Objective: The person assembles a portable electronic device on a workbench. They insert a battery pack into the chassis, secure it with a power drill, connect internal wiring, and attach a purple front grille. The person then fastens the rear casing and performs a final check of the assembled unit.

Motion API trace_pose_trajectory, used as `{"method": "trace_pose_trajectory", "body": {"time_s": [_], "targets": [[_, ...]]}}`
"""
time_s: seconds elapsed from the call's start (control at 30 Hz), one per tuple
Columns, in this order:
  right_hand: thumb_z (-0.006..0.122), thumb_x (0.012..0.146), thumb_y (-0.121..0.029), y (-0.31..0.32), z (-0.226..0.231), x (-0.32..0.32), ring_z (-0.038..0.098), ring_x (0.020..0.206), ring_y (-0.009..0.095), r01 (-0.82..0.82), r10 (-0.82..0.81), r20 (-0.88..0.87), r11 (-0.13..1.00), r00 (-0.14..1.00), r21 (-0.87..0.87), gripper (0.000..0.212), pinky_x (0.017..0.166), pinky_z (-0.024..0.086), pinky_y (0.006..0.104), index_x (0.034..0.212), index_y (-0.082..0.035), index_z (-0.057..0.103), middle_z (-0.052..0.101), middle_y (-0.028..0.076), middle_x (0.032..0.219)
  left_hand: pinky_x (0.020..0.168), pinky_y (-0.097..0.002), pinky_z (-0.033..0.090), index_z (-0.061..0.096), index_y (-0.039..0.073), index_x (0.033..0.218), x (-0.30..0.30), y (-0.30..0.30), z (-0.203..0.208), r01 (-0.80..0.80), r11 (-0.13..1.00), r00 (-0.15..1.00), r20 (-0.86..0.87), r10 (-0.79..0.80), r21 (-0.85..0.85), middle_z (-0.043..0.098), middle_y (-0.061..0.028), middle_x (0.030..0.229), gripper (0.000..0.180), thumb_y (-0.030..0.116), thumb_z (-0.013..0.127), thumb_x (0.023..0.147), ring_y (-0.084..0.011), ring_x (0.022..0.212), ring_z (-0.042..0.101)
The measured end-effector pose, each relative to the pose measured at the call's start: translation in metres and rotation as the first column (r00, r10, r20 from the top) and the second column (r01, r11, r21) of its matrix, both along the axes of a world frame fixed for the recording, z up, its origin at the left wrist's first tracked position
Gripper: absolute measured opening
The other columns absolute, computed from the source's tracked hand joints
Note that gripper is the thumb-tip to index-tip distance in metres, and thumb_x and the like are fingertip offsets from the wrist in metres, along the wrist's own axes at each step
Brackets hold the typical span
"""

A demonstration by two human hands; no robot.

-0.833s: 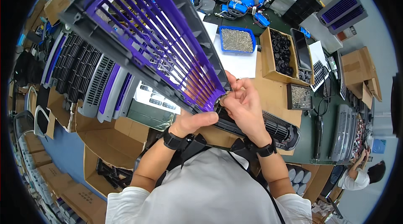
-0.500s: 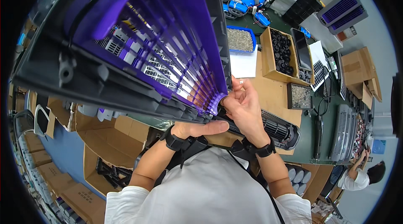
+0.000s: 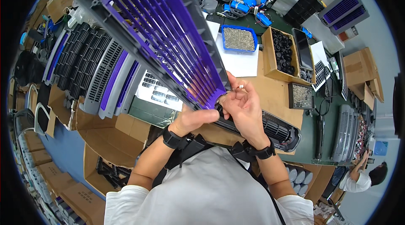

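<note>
My left hand [image 3: 192, 119] grips the lower end of a long dark grey housing [image 3: 116, 20], thumb along its near edge. The housing is tilted up and away to the left, its purple slatted grille [image 3: 168, 41] facing up. At the same end, my right hand [image 3: 244, 106] is closed, thumb and forefinger pinched against the housing's tip. What they pinch is hidden. A small white connector [image 3: 241, 86] pokes out among the right fingers. Under both hands lies another housing with a black ribbed fan roller [image 3: 276, 130] in it.
A blue tray of small metal parts [image 3: 239, 39] and a wooden box of black round parts [image 3: 282, 52] stand beyond my right hand. Stacked grilles [image 3: 90, 69] line the left. Blue-wired motors [image 3: 240, 5] lie at the back. A co-worker [image 3: 358, 178] is far right.
The housing has swung down and away from the head, lying lower and showing more of the grille's length. Both hands stay at its lower end, the left having shifted slightly left.
</note>
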State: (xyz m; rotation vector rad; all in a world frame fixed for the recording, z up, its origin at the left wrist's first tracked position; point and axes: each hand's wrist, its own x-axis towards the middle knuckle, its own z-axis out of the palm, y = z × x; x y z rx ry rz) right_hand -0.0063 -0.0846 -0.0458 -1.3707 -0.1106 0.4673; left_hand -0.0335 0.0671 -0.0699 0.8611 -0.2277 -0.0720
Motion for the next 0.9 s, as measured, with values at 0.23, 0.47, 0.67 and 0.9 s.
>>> {"method": "trace_pose_trajectory", "body": {"time_s": [0.23,0.47,0.67,0.9], "targets": [[0.071,0.086,0.000,-0.009,0.011,-0.003,0.067,0.075,0.012,-0.004,0.009,0.053,0.996,0.999,-0.093,0.037,0.065,0.053,0.0225,0.105,-0.005,0.040,0.068,0.013,0.087,0.101,-0.0431,0.047,0.039,-0.002,0.139,0.004,-0.004,-0.001,-0.110,0.985,0.994,-0.010,0.109,-0.136,0.051,-0.0212,0.129,0.086,0.038,0.070,0.070,-0.0340,0.121,0.053],[0.068,0.084,0.005,-0.005,0.007,-0.004,0.064,0.073,0.008,0.050,-0.043,0.090,0.995,0.995,-0.082,0.035,0.065,0.052,0.0205,0.102,-0.005,0.040,0.068,0.011,0.086,0.104,-0.0431,0.045,0.043,0.000,0.135,0.005,-0.003,0.004,-0.116,0.991,0.992,0.034,0.118,-0.065,0.052,-0.0201,0.128,0.083,0.035,0.073,0.067,-0.0324,0.121,0.053],[0.064,0.082,0.010,0.004,-0.010,-0.003,0.059,0.068,0.005,0.091,-0.088,0.167,0.996,0.982,-0.011,0.034,0.062,0.050,0.0187,0.096,-0.006,0.037,0.066,0.017,0.104,0.106,-0.0426,0.043,0.045,0.001,0.135,0.004,-0.007,-0.003,-0.140,0.989,0.988,0.075,0.136,0.050,0.053,-0.0168,0.127,0.083,0.033,0.076,0.065,-0.0297,0.121,0.053],[0.064,0.082,0.010,0.002,-0.006,-0.001,0.061,0.072,0.006,0.055,-0.051,0.136,0.998,0.989,-0.026,0.036,0.064,0.051,0.0195,0.100,-0.005,0.037,0.061,0.020,0.121,0.107,-0.0430,0.042,0.044,0.001,0.136,0.002,-0.006,-0.002,-0.113,0.990,0.992,0.062,0.109,0.081,0.053,-0.0172,0.129,0.082,0.033,0.075,0.067,-0.0295,0.121,0.054]]}}
